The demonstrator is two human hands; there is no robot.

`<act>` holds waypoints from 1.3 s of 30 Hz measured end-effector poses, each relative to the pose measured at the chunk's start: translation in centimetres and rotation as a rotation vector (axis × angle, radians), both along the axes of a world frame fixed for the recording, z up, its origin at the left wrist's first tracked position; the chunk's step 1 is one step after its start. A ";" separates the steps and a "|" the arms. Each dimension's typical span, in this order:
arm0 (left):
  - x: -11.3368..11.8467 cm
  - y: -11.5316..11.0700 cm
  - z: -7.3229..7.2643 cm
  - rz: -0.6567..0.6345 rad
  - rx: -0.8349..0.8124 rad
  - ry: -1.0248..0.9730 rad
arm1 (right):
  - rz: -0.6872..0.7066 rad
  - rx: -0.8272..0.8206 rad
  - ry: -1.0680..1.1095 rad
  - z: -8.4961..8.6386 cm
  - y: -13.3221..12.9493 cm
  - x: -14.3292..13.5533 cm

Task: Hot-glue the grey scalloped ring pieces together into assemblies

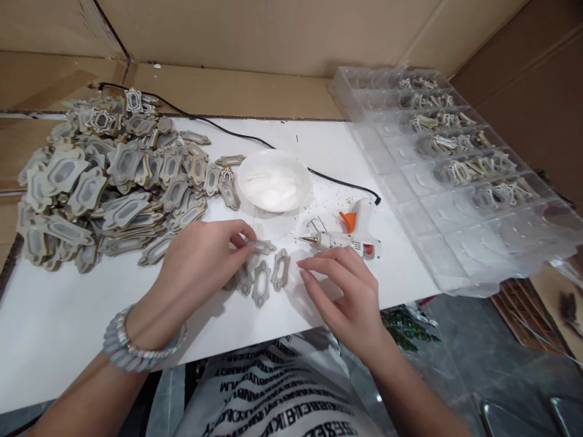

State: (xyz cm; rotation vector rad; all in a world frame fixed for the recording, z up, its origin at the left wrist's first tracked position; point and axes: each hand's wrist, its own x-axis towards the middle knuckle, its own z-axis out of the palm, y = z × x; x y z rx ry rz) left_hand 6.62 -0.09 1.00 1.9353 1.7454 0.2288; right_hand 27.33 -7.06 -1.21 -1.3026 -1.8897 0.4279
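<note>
My left hand (204,258), with beaded bracelets at the wrist, pinches a small grey frame piece (263,246) between thumb and fingers. Below it, several similar frame pieces (261,284) lie side by side on the white board; some are partly hidden by the hand. To their right, my right hand (344,291) hovers with its fingers apart and holds nothing. Just beyond that hand a white glue gun (339,241) lies with its metal tip pointing left. A white round dish (274,181) with white contents stands behind the pieces.
A large heap of grey frame pieces (127,170) covers the board's left side. At the right stands a clear compartment tray (410,200) with pieces in several sections. A black cable (228,132) runs behind the dish. An orange part (348,221) is near the glue gun.
</note>
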 end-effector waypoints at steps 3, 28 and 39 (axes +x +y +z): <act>0.3 0.6 0.0 -0.052 0.022 0.065 | 0.003 0.005 -0.004 0.1 0.1 0.2; -1.3 2.3 -1.9 -0.371 0.143 -0.129 | 0.268 0.131 -0.512 3.5 14.8 2.7; -1.7 2.3 -2.2 -0.198 0.095 -0.153 | 0.478 0.014 -0.786 2.3 19.9 0.4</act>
